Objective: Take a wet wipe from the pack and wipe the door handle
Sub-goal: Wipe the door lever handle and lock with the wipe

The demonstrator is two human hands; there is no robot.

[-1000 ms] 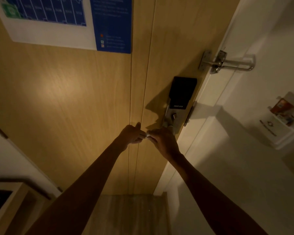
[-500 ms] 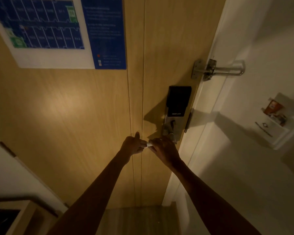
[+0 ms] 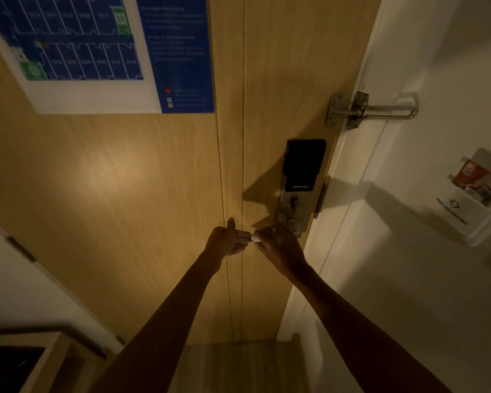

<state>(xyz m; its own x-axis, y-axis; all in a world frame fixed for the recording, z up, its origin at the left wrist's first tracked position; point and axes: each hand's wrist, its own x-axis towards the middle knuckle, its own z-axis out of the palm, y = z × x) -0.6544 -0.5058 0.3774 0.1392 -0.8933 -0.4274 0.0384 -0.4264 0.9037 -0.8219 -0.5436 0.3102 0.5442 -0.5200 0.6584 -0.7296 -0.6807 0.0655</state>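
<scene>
Tan wood-grain door [image 3: 125,194]. Upper left, a blue floor plan [image 3: 82,38] with white lines, green patches and a white border. Black smart lock panel [image 3: 305,163], silvery door guard [image 3: 372,109], white wall [image 3: 437,279], white wipe [image 3: 254,238].

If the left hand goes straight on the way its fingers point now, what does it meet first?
The left hand points right, so it would first meet the small white wipe showing at its fingertips, then the right hand just beyond. They look nearly touching, though depth is unclear here.

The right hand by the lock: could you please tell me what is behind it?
The lock plate runs down behind the right hand. A white wipe peeks out at its fingertips. The handle itself is covered.
</scene>
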